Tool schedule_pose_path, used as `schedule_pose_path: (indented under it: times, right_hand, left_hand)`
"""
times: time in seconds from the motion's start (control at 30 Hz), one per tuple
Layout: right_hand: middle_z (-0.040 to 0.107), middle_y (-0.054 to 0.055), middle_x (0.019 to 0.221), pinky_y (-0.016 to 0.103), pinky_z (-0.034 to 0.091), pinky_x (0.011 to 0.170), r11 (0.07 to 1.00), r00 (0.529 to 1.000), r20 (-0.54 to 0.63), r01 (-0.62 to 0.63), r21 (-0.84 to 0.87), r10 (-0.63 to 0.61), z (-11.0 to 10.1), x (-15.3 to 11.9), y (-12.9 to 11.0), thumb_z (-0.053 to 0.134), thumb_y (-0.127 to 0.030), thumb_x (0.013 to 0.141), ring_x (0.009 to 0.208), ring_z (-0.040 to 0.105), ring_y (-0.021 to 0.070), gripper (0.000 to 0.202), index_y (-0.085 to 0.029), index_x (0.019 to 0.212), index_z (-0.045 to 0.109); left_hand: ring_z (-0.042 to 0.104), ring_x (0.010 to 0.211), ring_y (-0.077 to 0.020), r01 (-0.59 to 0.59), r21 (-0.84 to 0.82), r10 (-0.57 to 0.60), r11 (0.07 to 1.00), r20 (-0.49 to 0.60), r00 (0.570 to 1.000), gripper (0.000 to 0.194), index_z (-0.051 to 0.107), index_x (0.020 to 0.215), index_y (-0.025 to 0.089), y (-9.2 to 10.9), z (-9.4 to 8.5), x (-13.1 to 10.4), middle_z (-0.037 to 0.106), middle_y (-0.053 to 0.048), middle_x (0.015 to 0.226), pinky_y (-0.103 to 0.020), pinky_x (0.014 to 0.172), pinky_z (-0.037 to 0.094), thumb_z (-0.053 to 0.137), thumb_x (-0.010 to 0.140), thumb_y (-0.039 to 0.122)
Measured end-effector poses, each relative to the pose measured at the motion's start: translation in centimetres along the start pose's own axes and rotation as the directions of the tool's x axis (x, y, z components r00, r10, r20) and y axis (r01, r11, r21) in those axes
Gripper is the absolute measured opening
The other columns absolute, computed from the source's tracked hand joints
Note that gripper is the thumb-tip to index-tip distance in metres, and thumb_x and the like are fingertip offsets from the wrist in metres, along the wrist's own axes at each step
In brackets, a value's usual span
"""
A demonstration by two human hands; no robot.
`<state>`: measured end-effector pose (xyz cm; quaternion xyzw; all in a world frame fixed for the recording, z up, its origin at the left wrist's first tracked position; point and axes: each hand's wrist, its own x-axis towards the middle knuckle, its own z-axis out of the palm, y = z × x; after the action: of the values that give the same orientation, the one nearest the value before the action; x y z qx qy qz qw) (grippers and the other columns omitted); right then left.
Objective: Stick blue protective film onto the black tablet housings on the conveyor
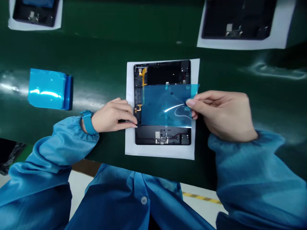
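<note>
- Blue smock (120, 195): near side of green surface (100, 64).
- Right hand (222, 111): grip pinching right edge of blue film (155, 103).
- Film: over opened tablet housing (145, 135), on white sheet (160, 152).
- Left hand (112, 115): at housing's left edge; grip indeterminable.

No text, label, brand, number or sign can be read here.

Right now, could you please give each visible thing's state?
Right hand: pinching the blue film
Left hand: at edge of central device
Blue film: held across central device
Central device: open, partly covered
White sheet: flat under it
Blue sheets: stacked
Upper-left device: open, cropped
Upper-right device: open, cropped
</note>
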<state>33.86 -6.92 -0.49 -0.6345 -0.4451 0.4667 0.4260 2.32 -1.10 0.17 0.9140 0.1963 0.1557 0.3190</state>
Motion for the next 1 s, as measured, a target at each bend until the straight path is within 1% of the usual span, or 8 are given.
schedule_pose_path:
  times: [0.17, 0.3, 0.5, 0.67, 0.8, 1.0]
  right_hand:
    - [0.067, 0.004, 0.061, 0.022, 0.050, 0.045, 0.997, 1.000, -0.012, 0.019, -0.070, -0.020, 0.0, -0.1, -0.4, 0.091, -0.044, 0.070, 0.049, 0.060, 0.0089, 0.034, -0.014, 0.078, 0.078]
    - [0.067, 0.003, 0.061, 0.021, 0.052, 0.044, 0.992, 0.998, -0.003, 0.055, -0.113, -0.055, -0.3, -0.4, -0.6, 0.090, -0.043, 0.072, 0.048, 0.060, 0.0087, 0.030, -0.017, 0.079, 0.079]
    - [0.068, 0.003, 0.062, 0.024, 0.054, 0.044, 0.985, 0.996, -0.008, 0.081, -0.155, -0.084, -0.3, -0.7, -0.9, 0.090, -0.045, 0.072, 0.049, 0.061, 0.0108, 0.030, -0.019, 0.078, 0.078]
    - [0.069, 0.003, 0.063, 0.025, 0.054, 0.044, 0.979, 0.997, -0.010, 0.073, -0.190, -0.076, -0.2, -0.8, -1.3, 0.090, -0.046, 0.073, 0.050, 0.061, 0.0105, 0.030, -0.019, 0.078, 0.077]
    - [0.069, 0.002, 0.064, 0.026, 0.054, 0.045, 0.974, 0.997, -0.008, 0.072, -0.216, -0.076, -0.1, -1.0, -1.7, 0.089, -0.046, 0.073, 0.051, 0.062, 0.0109, 0.029, -0.020, 0.078, 0.077]
    - [0.070, 0.003, 0.065, 0.026, 0.053, 0.045, 0.976, 0.997, -0.006, 0.076, -0.206, -0.079, -0.2, -0.9, -1.4, 0.089, -0.042, 0.075, 0.051, 0.062, 0.0106, 0.025, -0.020, 0.079, 0.078]
  left_hand:
    - [0.064, 0.077, -0.0154, -0.012, 0.008, 0.012, 1.000, 0.018, 1.000, 0.019, 0.078, 0.093, 0.027, -0.1, 0.1, -0.1, 0.076, -0.001, 0.085, -0.030, 0.070, 0.039, 0.066, 0.098, 0.041]
    - [0.064, 0.079, -0.0159, 0.030, -0.015, -0.029, 0.999, 0.044, 0.999, 0.020, 0.079, 0.095, 0.029, 0.0, 0.1, -0.1, 0.076, 0.000, 0.086, -0.032, 0.072, 0.041, 0.064, 0.098, 0.042]
    - [0.063, 0.076, -0.0172, 0.100, -0.030, -0.097, 0.995, 0.079, 0.992, 0.021, 0.079, 0.093, 0.030, 0.2, 0.0, 0.0, 0.075, -0.001, 0.084, -0.034, 0.071, 0.040, 0.065, 0.097, 0.045]
    - [0.063, 0.076, -0.0167, 0.051, 0.003, -0.051, 0.999, 0.064, 0.997, 0.021, 0.078, 0.094, 0.029, 0.2, 0.0, -0.1, 0.075, 0.000, 0.084, -0.033, 0.071, 0.039, 0.063, 0.099, 0.042]
    - [0.064, 0.078, -0.0177, 0.082, -0.001, -0.081, 0.997, 0.100, 0.992, 0.024, 0.078, 0.095, 0.030, 0.3, -0.1, 0.0, 0.076, -0.001, 0.086, -0.033, 0.071, 0.039, 0.061, 0.099, 0.045]
    - [0.064, 0.076, -0.0174, 0.093, -0.017, -0.091, 0.995, 0.108, 0.990, 0.023, 0.078, 0.095, 0.029, 0.3, -0.2, 0.0, 0.076, -0.002, 0.085, -0.033, 0.070, 0.038, 0.061, 0.099, 0.044]
